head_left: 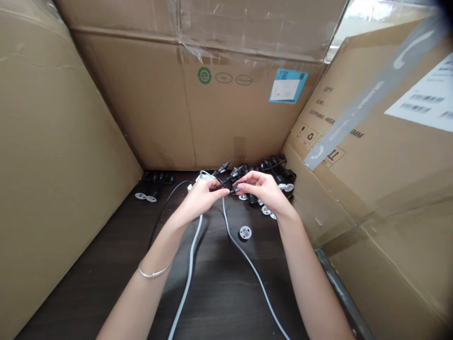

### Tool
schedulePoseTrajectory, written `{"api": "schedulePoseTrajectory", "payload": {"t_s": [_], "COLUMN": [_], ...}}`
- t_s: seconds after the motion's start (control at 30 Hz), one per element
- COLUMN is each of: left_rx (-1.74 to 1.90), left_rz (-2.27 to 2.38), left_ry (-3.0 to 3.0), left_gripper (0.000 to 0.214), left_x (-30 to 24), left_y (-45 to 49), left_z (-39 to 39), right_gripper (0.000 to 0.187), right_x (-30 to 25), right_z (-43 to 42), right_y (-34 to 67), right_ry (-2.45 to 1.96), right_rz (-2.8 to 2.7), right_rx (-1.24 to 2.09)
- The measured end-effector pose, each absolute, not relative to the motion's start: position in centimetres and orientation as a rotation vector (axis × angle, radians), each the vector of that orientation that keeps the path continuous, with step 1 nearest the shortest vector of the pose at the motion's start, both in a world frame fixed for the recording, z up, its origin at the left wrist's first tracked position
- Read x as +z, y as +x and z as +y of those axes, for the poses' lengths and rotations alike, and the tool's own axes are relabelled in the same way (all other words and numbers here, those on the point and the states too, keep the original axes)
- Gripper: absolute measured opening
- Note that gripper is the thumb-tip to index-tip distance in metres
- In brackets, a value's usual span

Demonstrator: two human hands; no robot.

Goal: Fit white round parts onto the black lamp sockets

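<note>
My left hand [202, 196] is closed in a pinch, thumb tip close to the end of a small black piece [235, 189]. Whatever lies between its fingers is too small to make out. My right hand [261, 190] pinches that black piece between thumb and fingers. Just beyond both hands are a small black lantern-shaped lamp [222, 167] and another black lantern [237, 171]. A white round disc with dark slots [245, 232] lies on the dark table [226, 293], nearer to me than my hands.
Black parts [279, 172] and white discs are heaped at the back right; more black parts [159, 178] lie back left. A white cable [189, 278], a second white cable [253, 271] and a black cable [159, 215] cross the table. Cardboard boxes [148, 104] wall three sides.
</note>
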State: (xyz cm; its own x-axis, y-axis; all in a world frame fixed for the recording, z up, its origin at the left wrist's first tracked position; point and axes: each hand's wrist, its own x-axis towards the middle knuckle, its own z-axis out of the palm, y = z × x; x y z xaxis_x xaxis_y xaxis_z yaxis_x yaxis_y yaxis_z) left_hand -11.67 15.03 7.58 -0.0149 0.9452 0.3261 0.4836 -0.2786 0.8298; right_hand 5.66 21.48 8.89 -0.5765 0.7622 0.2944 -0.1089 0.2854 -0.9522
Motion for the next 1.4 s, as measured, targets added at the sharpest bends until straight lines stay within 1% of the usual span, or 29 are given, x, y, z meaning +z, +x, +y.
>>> {"api": "schedulePoseTrajectory", "payload": {"t_s": [0.43,0.53,0.57,0.7,0.9,1.03,1.2,1.4], "left_rx": [1.402,1.49,1.515,1.55,1.475,1.447,1.384,1.444], "left_rz": [1.436,1.409,1.4,1.43,1.4,1.388,1.438,1.317], "left_ry": [1.456,1.374,1.35,1.285,1.233,1.275,1.425,1.378], "left_gripper": [0.022,0.024,0.025,0.028,0.032,0.033,0.032,0.046], "left_x": [6.8,6.9,7.0,7.3,7.2,7.2,7.1,7.2], "left_y": [-10.9,-10.7,-10.7,-10.9,-11.0,-10.9,-10.9,-10.3], "left_z": [15.8,15.9,15.9,15.8,15.9,15.8,15.5,15.6], "right_gripper": [0.026,0.03,0.032,0.026,0.019,0.016,0.02,0.028], "right_x": [6.8,6.2,6.2,6.8,8.0,8.2,8.5,9.0], "right_z": [22.6,21.8,21.4,20.3,20.8,21.0,21.0,21.2], "right_y": [4.7,3.5,3.1,2.2,3.6,4.3,5.1,5.9], "right_ry": [-0.497,-0.506,-0.504,-0.499,-0.646,-0.654,-0.665,-0.75], "right_rz": [-1.589,-1.62,-1.647,-1.69,-1.787,-1.785,-1.805,-1.884], "right_rx": [1.574,1.625,1.608,1.556,1.46,1.411,1.348,1.224]}}
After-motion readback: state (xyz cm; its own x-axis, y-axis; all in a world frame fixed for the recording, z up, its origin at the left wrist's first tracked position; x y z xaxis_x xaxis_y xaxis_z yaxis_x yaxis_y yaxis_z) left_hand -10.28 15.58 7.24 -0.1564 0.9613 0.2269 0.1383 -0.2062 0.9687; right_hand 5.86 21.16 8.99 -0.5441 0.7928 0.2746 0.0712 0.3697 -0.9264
